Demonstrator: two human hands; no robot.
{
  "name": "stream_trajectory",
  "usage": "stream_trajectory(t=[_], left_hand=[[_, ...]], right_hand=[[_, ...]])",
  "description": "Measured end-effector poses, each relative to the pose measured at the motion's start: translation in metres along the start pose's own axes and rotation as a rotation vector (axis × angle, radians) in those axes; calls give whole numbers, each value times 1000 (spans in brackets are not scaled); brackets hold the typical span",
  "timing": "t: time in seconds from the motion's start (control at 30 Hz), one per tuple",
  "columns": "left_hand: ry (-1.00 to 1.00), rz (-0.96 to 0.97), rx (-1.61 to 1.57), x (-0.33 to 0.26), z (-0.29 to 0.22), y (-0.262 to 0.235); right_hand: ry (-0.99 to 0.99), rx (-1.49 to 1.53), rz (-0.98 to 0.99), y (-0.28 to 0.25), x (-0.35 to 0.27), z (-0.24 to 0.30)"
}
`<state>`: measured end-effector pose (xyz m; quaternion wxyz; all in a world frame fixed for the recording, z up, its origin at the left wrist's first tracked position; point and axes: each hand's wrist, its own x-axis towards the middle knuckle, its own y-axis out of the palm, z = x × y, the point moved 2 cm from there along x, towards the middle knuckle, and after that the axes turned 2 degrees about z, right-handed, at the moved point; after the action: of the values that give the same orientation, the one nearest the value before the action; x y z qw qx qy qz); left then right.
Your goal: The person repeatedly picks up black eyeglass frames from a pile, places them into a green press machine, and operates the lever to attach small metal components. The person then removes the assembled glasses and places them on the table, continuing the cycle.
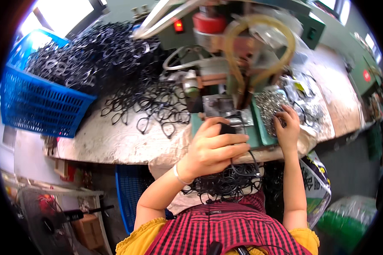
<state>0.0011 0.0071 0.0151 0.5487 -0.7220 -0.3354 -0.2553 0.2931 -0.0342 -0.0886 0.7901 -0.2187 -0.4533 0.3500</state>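
My left hand point(217, 148) is closed around a black eyeglass frame point(247, 173), whose rim and thin edge hang below the fingers. It sits just in front of the metal work plate point(219, 104) of a bench machine. A small black piece point(227, 128) shows by the forefinger; what it belongs to I cannot tell. My right hand point(289, 128) reaches over a green tray point(259, 127) heaped with tiny silvery metal parts point(270, 106). Its thumb and fingers are bent together at the heap's right edge, and anything between them is too small to see.
Black eyeglass frames point(151, 102) lie loose and piled high at the left, beside a blue plastic basket point(47, 102). More frames point(223, 182) rest on my lap. The machine head with a yellowish hose point(291, 38) stands ahead. Plastic bags point(312, 110) lie at the right.
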Motion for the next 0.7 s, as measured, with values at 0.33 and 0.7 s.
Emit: stream_trajectory(t=[0.33,0.7], left_hand=[[-223,-163,120,-57,-42,6],[-812,-301,581,-123,61,-111]], right_hand=[[-166,66,-13,5,23,18],[413,973,-174,36,12,5]])
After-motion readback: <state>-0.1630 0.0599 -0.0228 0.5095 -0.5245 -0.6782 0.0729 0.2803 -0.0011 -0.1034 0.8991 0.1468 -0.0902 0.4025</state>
